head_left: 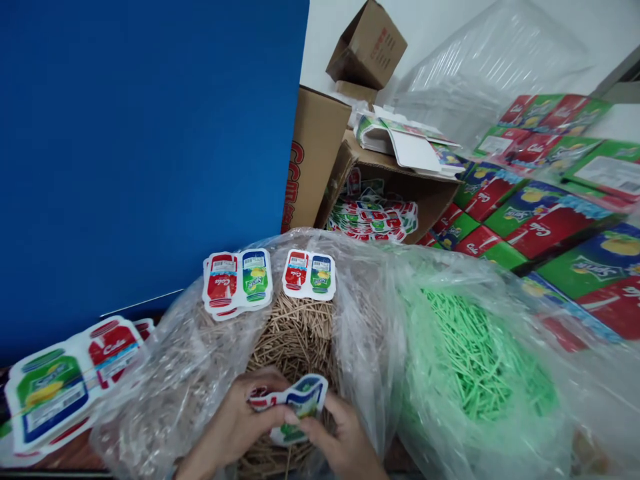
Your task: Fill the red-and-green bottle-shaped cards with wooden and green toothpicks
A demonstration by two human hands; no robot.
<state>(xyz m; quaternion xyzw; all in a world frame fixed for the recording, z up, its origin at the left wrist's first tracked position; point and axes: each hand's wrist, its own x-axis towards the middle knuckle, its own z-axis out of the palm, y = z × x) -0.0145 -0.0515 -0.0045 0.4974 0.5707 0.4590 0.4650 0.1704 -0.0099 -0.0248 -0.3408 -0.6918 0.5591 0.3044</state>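
Note:
Both hands meet over an open clear bag of thin brown sticks point(295, 337). My left hand point(245, 413) has its fingers closed round the red side of a jar-shaped printed card pouch point(303, 400). On the green and blue side, my right hand point(337, 430) pinches the same pouch with thumb and fingers. The pouch is tilted, partly covered by the fingers; whether anything is inside I cannot tell. Just beyond, a single cola-and-lemon card point(309, 275) lies on the sticks, with a small stack of matching cards point(237, 283) to its left.
Larger cards point(55, 393) lie at the left, below a blue panel point(150, 133). A bag of green sticks point(470, 360) stands at the right. Behind are a carton of printed cards point(373, 220), a brown box point(370, 47) and stacked printed boxes point(540, 213).

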